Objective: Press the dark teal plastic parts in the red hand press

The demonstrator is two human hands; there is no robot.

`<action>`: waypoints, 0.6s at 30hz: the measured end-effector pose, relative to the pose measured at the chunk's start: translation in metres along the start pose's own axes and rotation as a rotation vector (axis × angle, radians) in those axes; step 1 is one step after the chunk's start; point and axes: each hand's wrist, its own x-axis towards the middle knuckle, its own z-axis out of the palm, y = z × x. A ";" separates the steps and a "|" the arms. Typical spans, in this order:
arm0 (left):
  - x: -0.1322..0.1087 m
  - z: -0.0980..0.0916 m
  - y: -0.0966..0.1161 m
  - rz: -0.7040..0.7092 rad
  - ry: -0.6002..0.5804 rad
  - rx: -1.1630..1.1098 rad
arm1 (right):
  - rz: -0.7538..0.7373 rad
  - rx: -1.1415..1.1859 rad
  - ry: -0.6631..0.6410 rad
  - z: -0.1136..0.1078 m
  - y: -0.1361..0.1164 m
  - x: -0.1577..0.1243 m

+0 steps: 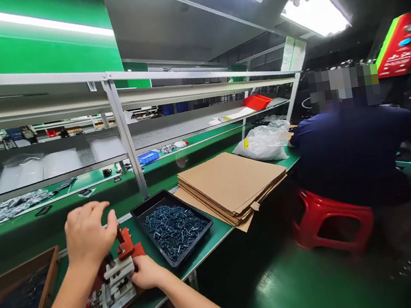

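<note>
My left hand (pixel 89 234) is raised over a metal jig (pixel 119 275) with a red clamp (pixel 126 244), near the clamp's upright lever. Its fingers are curved and its thumb stands apart, with nothing seen between them. At the jig's right side, my right hand (pixel 146 273) has its fingers closed together against the light metal block. Those fingertips are partly hidden, and what they hold cannot be made out. A black tray (pixel 175 263) of small dark metal pins (pixel 174 230) lies just right of the jig.
Left of the jig stands a brown bin (pixel 54 262) of dark parts. Stacked cardboard sheets (pixel 232 183) lie beyond the tray, near a clear plastic bag (pixel 263 143). A metal shelf post (pixel 127 139) rises behind. At right, a person (pixel 346 149) sits on a red stool (pixel 333 222).
</note>
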 end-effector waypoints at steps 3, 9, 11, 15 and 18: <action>0.024 0.008 -0.010 -0.029 -0.106 -0.018 | -0.044 -0.032 0.000 0.009 0.006 -0.001; -0.038 -0.017 -0.032 -0.219 0.038 -0.243 | -0.134 -0.091 0.205 0.007 0.017 -0.036; -0.085 -0.030 -0.051 -0.350 0.080 -0.242 | -0.188 -0.046 0.336 -0.020 0.019 -0.050; -0.197 -0.046 -0.091 -0.624 -0.115 -0.126 | -0.128 -0.096 0.426 -0.099 0.029 -0.058; -0.264 -0.049 -0.098 -0.729 -0.319 -0.133 | -0.080 -0.092 0.408 -0.157 0.042 -0.045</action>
